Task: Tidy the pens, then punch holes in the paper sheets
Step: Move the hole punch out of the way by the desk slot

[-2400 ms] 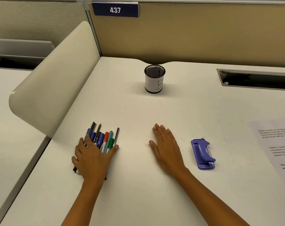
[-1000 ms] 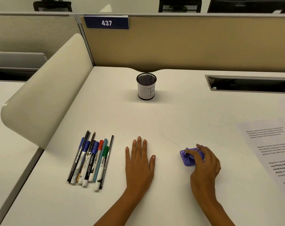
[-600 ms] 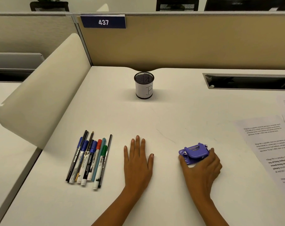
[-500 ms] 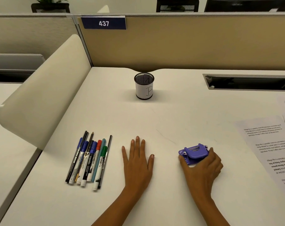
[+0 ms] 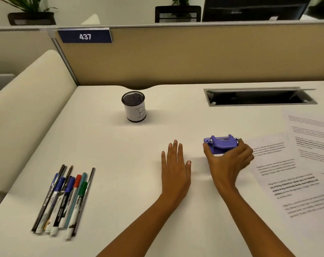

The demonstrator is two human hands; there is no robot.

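Head view: right hand point(image 5: 229, 160) grips the hole punch point(image 5: 220, 144); left hand point(image 5: 176, 169) flat on desk, holding nothing. Pens point(image 5: 64, 199) lined up, so punching step starts. Next: get punch w/ slot onto paper point(image 5: 291, 182) edge.

Two bare forearms, no sleeves, left hand point(image 5: 176, 171), right hand point(image 5: 229, 160), short nails

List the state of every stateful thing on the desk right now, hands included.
Left hand: flat, palm down on the white desk, holding nothing.
Right hand: closed grip on the purple plastic hole punch.
Purple plastic hole punch: held beside the printed paper sheets, no paper in it.
Black mesh pen cup: upright, looks empty.
Row of pens and markers: capped, lying side by side.
Cable hatch: lid open.
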